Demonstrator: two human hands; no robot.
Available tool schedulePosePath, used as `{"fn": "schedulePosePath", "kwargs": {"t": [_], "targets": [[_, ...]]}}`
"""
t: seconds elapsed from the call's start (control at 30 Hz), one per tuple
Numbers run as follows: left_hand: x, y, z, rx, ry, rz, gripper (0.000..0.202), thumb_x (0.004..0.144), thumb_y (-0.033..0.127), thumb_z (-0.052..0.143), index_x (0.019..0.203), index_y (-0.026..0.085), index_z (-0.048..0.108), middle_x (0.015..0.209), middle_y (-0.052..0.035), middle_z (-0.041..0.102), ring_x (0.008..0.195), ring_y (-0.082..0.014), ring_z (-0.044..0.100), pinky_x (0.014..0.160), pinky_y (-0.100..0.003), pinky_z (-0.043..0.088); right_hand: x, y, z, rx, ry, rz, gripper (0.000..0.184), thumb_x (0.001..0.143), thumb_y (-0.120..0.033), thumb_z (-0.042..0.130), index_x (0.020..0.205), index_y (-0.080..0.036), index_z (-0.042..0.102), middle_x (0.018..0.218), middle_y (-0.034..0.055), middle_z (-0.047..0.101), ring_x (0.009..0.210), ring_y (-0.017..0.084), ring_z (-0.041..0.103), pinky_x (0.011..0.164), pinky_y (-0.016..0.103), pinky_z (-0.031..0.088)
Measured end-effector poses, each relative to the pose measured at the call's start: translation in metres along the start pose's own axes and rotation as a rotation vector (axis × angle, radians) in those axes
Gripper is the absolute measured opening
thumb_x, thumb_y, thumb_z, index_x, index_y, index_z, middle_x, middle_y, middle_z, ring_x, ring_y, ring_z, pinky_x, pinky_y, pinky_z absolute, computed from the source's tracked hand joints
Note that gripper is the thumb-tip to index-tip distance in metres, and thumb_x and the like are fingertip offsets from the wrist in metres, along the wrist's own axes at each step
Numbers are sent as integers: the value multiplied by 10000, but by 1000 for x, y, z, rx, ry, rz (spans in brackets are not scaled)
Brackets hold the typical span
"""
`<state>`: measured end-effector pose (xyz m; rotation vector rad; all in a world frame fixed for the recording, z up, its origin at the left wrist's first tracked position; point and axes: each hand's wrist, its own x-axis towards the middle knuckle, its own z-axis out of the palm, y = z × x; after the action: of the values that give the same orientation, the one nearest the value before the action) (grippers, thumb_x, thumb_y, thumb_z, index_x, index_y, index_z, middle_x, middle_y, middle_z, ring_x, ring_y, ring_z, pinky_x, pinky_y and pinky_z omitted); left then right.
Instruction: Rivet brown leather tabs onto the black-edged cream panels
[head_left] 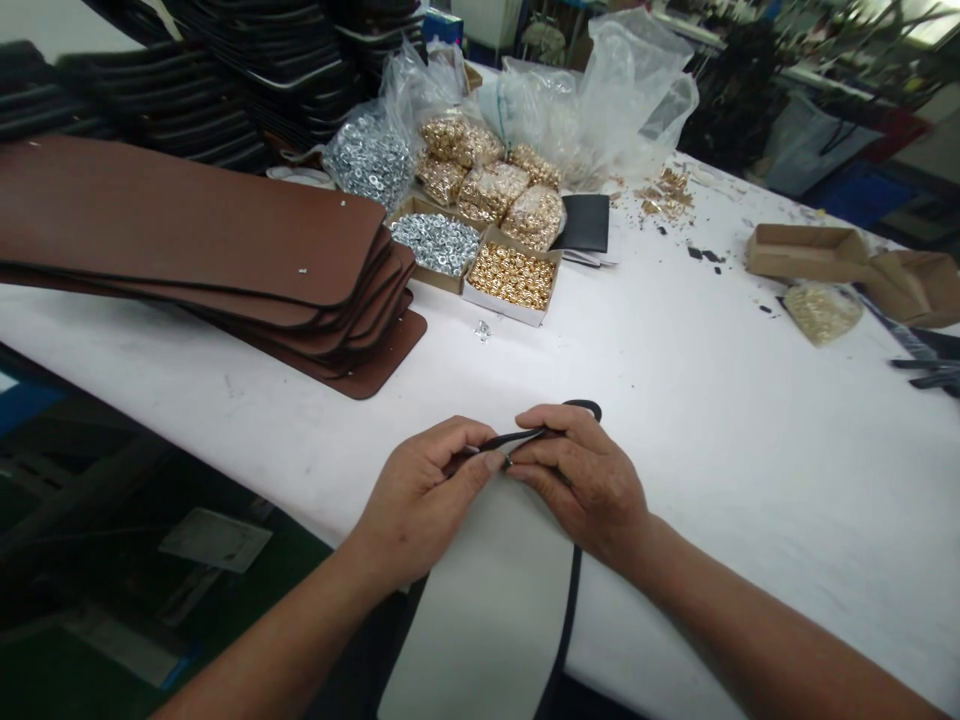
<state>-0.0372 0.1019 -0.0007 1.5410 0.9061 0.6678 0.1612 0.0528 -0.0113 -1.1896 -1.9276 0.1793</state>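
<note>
A long pale grey panel [499, 590] with black edging runs from the bottom of the view up to the table's near side, its far end bent up. My left hand [420, 495] is closed on that end, its thumb on the grey face. My right hand [589, 480] grips the same end from the other side, fingers bent over the edge. A tiny dark piece [508, 462] shows between the fingertips; I cannot make out what it is. Part of the black edge curls up beyond my right fingers.
Brown panels [187, 220] lie stacked at left, black ones [172, 100] behind. Open boxes hold silver washer-like pieces [439, 242] and gold fasteners [514, 275]. Bags of gold pieces [491, 190] stand behind. Cardboard boxes [806, 252] and a small bag [823, 312] sit at right.
</note>
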Motion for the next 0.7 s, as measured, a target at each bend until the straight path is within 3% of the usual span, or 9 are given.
{"fn": "schedulePosePath", "kwargs": {"t": [0.17,0.5,0.7], "targets": [[0,1,0,-101,-15,-83,209,943,380,625,984,196,715,875,-23,718,787,-190,654,657,-273,531,2,-2,2,-9,13,11,50,938,-163,690,946,-207,711,1135,85,686,1061,193,679,907,348,617],[0,2,0,-115,-7,-81,211,932,382,637,957,192,724,856,-20,708,766,-179,638,646,-259,519,1,-4,4,4,10,54,117,937,-153,689,991,-236,750,1129,64,669,1010,180,680,846,317,614],[1,1,0,-123,3,-60,191,933,356,641,986,205,745,836,-6,699,736,-165,618,630,-243,503,6,-8,4,-42,44,66,50,943,-196,691,950,-233,723,1054,56,698,970,183,688,818,325,611]]}}
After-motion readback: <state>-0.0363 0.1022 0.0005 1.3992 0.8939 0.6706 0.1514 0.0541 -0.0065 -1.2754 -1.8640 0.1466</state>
